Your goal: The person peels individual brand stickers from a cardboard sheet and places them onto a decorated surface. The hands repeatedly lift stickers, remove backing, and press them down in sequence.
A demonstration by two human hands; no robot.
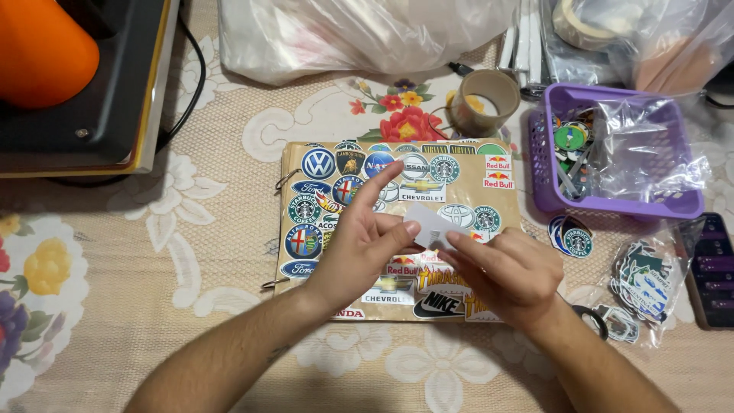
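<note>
White sticker sheet (430, 224) (just one) pinched by both hands, left (365, 245) and right (508, 275), above one sticker-covered board (474, 199).

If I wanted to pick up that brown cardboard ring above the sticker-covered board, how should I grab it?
The cardboard ring stands on its flat end, hollow side up. Probably best to come from above: thumb inside, fingers outside, pinching its near wall, which faces open cloth. The purple basket crowds its right side.
</note>
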